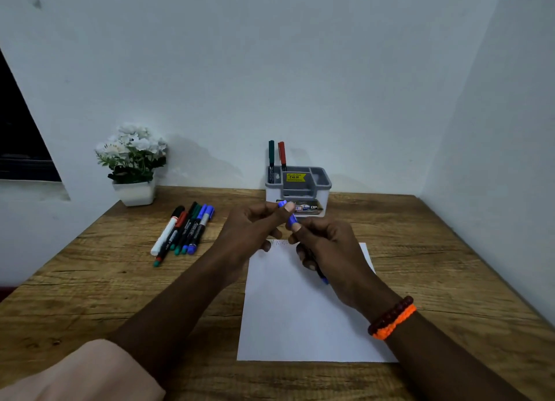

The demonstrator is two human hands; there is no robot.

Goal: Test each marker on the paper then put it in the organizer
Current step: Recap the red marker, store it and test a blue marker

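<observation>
Now both hands are gripping the blue marker above the paper: left hand fingers pinching its cap, right hand fingers wrapping the barrel.

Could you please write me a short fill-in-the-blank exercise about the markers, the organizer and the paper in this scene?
1. Both hands, the left hand and the right hand, hold a ____ marker.
2. The organizer holds a green marker and a ____ one.
3. The loose markers lie to the ____ of the paper.

Answers: blue; red; left
</observation>
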